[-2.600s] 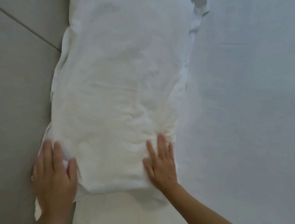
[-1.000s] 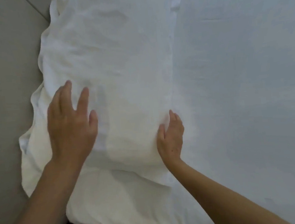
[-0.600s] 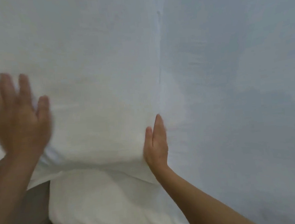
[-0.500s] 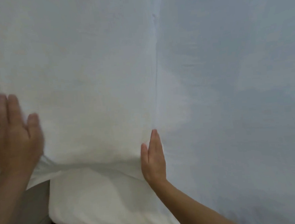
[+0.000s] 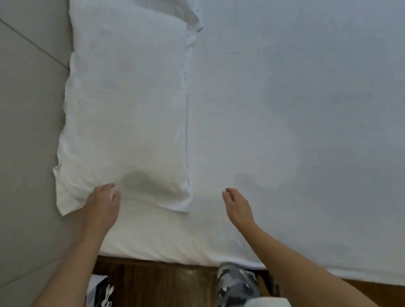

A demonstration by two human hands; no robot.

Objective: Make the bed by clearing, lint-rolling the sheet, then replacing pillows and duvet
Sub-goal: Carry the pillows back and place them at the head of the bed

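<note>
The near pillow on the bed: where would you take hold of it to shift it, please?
Probably grip the pillow by its two near corners, coming from the bed's near edge. It lies lengthwise away from the person; the left hand is already at one corner, where loose case fabric sticks out.

The wide stretch of sheet (image 5: 301,97) right of the pillow (image 5: 125,106) lay bare and flat, open to a hand from the near edge. The pillow filled the strip along the grey wall (image 5: 17,119), its left side pressed against it with no gap to slip through, and a second pillow (image 5: 160,1) blocked the far end. The left hand (image 5: 101,207) covered the pillow's near corner; the right hand (image 5: 237,206) hovered open over free sheet.
</note>
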